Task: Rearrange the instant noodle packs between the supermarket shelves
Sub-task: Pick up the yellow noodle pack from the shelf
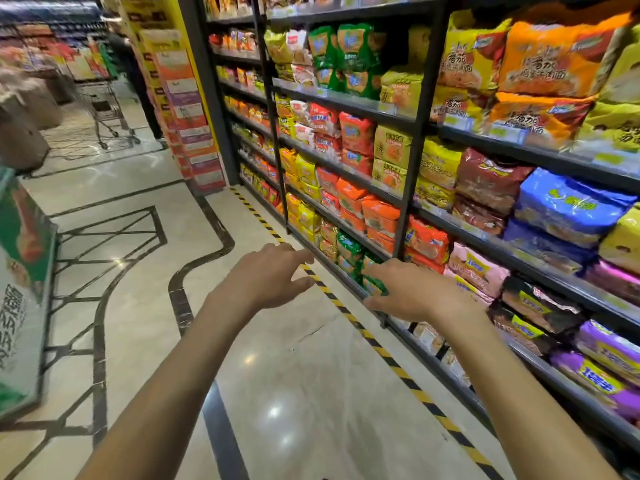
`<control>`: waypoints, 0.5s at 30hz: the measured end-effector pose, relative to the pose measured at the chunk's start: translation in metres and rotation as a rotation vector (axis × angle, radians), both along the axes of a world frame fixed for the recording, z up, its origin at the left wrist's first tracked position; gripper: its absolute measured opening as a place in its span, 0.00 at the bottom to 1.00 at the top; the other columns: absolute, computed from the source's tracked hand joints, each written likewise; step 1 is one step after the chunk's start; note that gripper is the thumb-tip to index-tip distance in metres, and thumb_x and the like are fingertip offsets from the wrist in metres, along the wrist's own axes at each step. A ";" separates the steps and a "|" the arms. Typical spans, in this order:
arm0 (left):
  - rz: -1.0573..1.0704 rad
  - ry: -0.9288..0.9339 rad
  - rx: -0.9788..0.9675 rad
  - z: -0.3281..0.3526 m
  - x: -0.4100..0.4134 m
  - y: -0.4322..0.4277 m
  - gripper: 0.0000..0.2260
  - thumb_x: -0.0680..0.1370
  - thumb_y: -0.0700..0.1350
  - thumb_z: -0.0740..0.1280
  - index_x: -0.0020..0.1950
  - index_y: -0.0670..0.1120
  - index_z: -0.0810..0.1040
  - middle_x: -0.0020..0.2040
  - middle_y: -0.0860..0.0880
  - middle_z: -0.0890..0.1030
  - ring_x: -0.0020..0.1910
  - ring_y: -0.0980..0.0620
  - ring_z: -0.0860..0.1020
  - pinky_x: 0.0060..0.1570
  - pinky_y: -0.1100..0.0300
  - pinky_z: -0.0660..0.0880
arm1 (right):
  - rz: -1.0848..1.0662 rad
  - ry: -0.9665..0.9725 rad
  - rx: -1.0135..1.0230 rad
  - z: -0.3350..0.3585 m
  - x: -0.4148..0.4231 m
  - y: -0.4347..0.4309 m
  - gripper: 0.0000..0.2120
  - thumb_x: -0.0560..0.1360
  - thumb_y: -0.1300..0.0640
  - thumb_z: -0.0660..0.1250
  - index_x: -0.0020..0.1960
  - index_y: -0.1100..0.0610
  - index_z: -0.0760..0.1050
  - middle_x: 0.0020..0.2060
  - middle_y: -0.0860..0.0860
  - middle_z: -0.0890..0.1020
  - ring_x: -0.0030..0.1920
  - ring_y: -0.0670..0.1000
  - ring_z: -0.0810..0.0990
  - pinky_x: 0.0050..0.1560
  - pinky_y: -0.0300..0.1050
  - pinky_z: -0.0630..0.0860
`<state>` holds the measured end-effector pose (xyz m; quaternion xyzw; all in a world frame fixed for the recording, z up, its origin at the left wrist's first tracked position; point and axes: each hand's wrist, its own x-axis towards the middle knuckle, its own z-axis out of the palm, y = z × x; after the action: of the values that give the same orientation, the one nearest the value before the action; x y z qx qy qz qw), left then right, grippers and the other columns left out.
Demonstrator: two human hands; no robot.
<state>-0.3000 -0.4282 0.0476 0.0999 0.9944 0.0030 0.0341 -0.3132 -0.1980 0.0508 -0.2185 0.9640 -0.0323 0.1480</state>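
Both hands are stretched forward and empty. My left hand hovers over the floor with its fingers spread, and my right hand is loose-fingered at a low tier of the tall dark metal shelving. Crinkly green plastic noodle packs sit just beyond it. I'd take one pack by both sides, as these slick stacked bags look likely to slide.
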 end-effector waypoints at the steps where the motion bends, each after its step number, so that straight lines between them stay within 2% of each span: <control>1: 0.006 -0.002 0.006 -0.003 -0.013 -0.008 0.20 0.82 0.59 0.60 0.73 0.56 0.70 0.68 0.49 0.75 0.67 0.46 0.73 0.56 0.49 0.75 | 0.001 -0.003 -0.004 -0.003 -0.013 -0.008 0.28 0.81 0.43 0.61 0.79 0.47 0.59 0.73 0.53 0.67 0.69 0.56 0.71 0.63 0.54 0.74; 5: 0.020 -0.002 -0.013 -0.013 -0.078 -0.043 0.20 0.82 0.59 0.60 0.73 0.56 0.70 0.70 0.49 0.74 0.67 0.45 0.73 0.58 0.48 0.75 | 0.010 -0.024 -0.011 -0.019 -0.078 -0.050 0.29 0.81 0.43 0.62 0.79 0.47 0.58 0.75 0.53 0.65 0.71 0.56 0.70 0.65 0.53 0.73; 9: 0.034 -0.018 -0.009 -0.031 -0.136 -0.080 0.23 0.82 0.60 0.61 0.77 0.57 0.65 0.74 0.48 0.69 0.70 0.43 0.71 0.64 0.44 0.73 | -0.006 -0.020 -0.022 -0.034 -0.147 -0.092 0.29 0.80 0.43 0.62 0.78 0.49 0.60 0.74 0.53 0.66 0.70 0.56 0.70 0.65 0.56 0.73; 13: 0.171 0.025 -0.013 -0.040 -0.184 -0.138 0.24 0.82 0.59 0.61 0.77 0.57 0.63 0.77 0.47 0.66 0.73 0.43 0.68 0.67 0.44 0.70 | 0.062 0.049 -0.024 -0.040 -0.213 -0.145 0.27 0.81 0.42 0.61 0.76 0.50 0.63 0.72 0.52 0.69 0.71 0.56 0.68 0.66 0.54 0.72; 15: 0.251 0.026 0.002 -0.043 -0.201 -0.172 0.24 0.82 0.59 0.61 0.77 0.55 0.64 0.76 0.47 0.67 0.72 0.43 0.69 0.66 0.45 0.71 | 0.100 0.079 -0.026 -0.043 -0.243 -0.175 0.27 0.80 0.41 0.61 0.77 0.47 0.62 0.74 0.51 0.66 0.74 0.55 0.64 0.69 0.55 0.70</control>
<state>-0.5009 -0.5999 0.0044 -0.0255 0.9994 0.0071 0.0204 -0.5559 -0.3732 0.0082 -0.2692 0.9565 -0.0288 0.1084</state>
